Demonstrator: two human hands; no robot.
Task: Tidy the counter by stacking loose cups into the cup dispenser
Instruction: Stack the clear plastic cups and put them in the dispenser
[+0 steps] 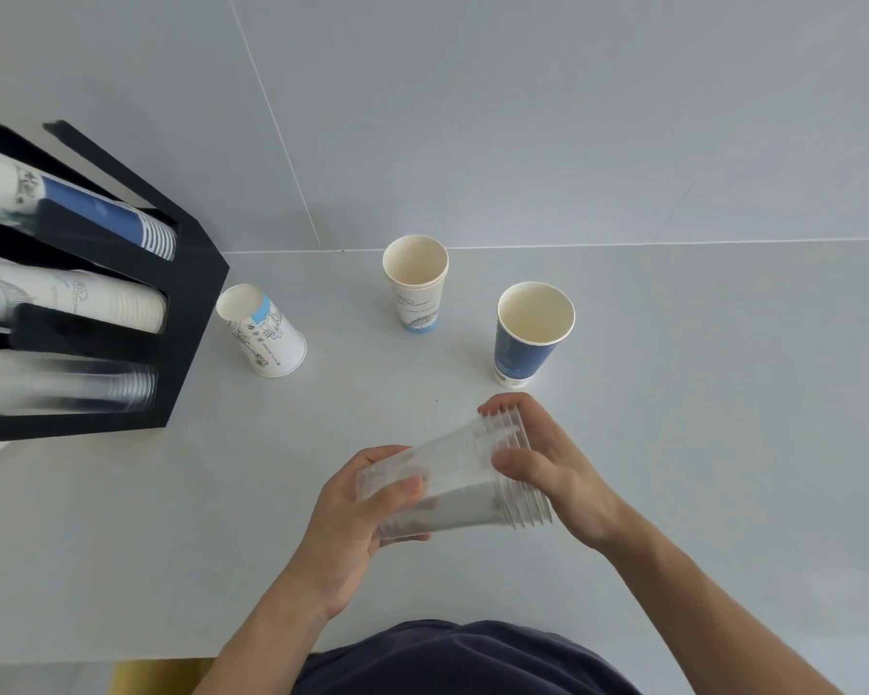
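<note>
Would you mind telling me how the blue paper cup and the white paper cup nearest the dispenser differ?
The blue paper cup stands upright, mouth up; the white paper cup nearest the dispenser is upside down, base up. The blue one has a dark blue wall, while the white one carries line drawings and a light blue patch. The blue one sits far from the dispenser; the white one sits beside it. Both rest loose on the counter.

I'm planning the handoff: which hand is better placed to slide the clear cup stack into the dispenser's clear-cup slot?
Probably the left hand. It grips the narrow base end of the clear cup stack, the end facing the dispenser at left. The right hand holds the rim end, farther from it.
</note>
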